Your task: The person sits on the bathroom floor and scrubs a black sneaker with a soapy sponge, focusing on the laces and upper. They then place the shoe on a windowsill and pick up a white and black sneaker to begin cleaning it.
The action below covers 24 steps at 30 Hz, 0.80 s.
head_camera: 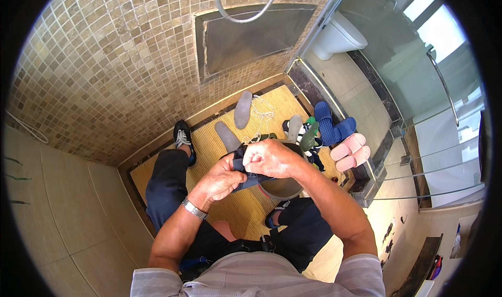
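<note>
My left hand (222, 179), with a metal-banded watch (195, 208) at its wrist, grips the near left side of a dark navy fabric item (251, 182), which looks like a shoe. On the item's upper part, the curled fingers of my right hand (270, 158) pinch a flap of the cloth. Both hands cover much of it, so its full shape is hidden. Below and to the right stands a bucket (281, 196) with brownish contents, partly hidden by my right forearm. Two grey insoles (243, 111) and loose white laces (262, 113) lie beyond my hands.
A ribbed yellow mat (206, 187) covers the shower floor. Shoes with a green insole (310, 137) are heaped right of the bucket. Blue slippers (324, 120) and pink slippers (349, 153) sit by the dark sill. A glass panel (427, 171) bounds the right; a mosaic wall (117, 62) stands ahead.
</note>
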Available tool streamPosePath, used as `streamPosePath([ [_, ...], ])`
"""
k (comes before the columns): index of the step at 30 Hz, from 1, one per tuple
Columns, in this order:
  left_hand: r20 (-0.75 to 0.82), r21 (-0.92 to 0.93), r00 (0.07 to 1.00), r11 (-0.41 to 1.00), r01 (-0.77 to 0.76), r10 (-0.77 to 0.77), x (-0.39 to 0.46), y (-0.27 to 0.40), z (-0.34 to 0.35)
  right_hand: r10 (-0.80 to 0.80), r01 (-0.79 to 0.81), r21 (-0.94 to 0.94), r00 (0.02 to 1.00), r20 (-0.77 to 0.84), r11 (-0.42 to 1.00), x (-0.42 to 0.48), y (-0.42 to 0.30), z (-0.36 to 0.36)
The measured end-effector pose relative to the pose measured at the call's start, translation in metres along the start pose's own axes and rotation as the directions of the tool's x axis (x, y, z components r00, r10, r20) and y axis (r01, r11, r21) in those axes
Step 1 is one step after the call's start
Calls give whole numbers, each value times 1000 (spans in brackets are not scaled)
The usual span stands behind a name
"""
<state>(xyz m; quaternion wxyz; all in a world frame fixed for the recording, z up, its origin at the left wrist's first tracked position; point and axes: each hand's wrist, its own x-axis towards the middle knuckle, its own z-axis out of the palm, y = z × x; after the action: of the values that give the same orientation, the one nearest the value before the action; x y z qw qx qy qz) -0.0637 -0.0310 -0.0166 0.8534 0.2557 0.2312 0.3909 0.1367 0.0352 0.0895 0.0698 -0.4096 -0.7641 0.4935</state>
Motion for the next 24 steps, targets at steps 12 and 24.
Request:
streamPosePath([
  [12,-55,-41,997,997,-61,59,3,-3,-5,38,-29,-341,999,21,940,2,-16,4],
  [24,-263,-98,954,979,-179,148,1,12,33,-141,20,-483,966,-216,875,-35,-24,28],
])
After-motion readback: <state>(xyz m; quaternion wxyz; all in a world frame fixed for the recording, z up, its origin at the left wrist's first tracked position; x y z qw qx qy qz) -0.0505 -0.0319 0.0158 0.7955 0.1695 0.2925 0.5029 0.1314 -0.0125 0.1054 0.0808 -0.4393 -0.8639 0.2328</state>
